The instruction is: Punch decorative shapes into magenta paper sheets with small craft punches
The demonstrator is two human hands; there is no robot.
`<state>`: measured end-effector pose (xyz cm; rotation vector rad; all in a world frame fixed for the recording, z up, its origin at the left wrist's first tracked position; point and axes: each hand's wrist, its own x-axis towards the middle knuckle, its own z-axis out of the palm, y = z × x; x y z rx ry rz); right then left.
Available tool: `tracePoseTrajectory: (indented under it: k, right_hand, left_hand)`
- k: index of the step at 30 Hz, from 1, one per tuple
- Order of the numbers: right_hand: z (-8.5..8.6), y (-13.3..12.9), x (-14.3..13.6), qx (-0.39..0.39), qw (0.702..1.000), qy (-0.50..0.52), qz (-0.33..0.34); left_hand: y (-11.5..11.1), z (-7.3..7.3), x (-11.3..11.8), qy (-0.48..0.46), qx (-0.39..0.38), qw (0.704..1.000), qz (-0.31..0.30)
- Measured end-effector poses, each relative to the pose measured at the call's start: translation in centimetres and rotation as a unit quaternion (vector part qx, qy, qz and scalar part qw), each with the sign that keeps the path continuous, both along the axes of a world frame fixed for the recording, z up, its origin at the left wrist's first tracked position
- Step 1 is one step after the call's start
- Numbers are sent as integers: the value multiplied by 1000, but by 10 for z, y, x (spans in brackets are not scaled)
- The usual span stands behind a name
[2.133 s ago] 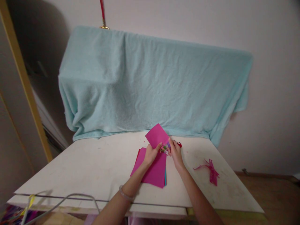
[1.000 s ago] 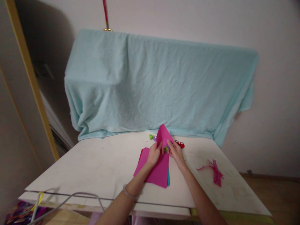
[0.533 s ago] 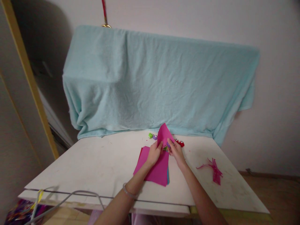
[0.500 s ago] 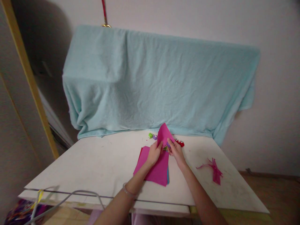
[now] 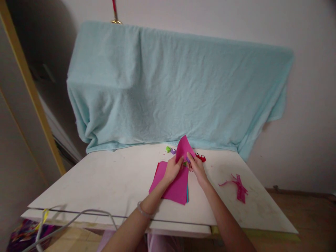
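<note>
My left hand (image 5: 173, 169) is closed on the lower left edge of a sheet of pink paper (image 5: 184, 147), its thumb on the near face. The sheet is raised and slightly curled. At the sheet's right edge, my right hand (image 5: 196, 167) is closed around a small purple and green tool (image 5: 187, 161). Fingers hide most of that tool, so its kind is unclear. Under my left wrist lies a stack of coloured paper (image 5: 175, 190), pink on top, with red and blue edges showing.
Thin pink paper strips (image 5: 240, 189) lie in a tangle on the white table (image 5: 105, 182) at right. Behind my hands are a red object with googly eyes (image 5: 201, 157) and a green and purple one (image 5: 169, 149). A grey cable (image 5: 89, 211) loops over the front left edge. A light blue cloth (image 5: 183, 87) hangs behind.
The view has tipped slightly, so everything sits a little higher. Both hands keep hold of the raised sheet and the small tool, with only slight finger movement.
</note>
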<state>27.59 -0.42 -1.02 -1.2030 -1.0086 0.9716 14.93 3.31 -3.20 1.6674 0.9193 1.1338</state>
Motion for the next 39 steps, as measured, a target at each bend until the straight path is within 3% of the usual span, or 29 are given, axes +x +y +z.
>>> tracePoseTrajectory:
  k: [13, 24, 31, 39]
  right_hand:
    - [-2, 1, 0, -2, 1000, -2, 17]
    - [7, -3, -4, 19, 1000, -12, 17]
    - [4, -2, -3, 28, 999, -10, 18]
    - [2, 0, -2, 31, 999, -3, 15]
  left_hand:
    - [-4, 10, -1, 3, 16, 1000, 3]
    - [0, 4, -1, 10, 17, 1000, -2]
    - [0, 3, -2, 2, 10, 999, -37]
    - [2, 1, -2, 4, 2, 1000, -29]
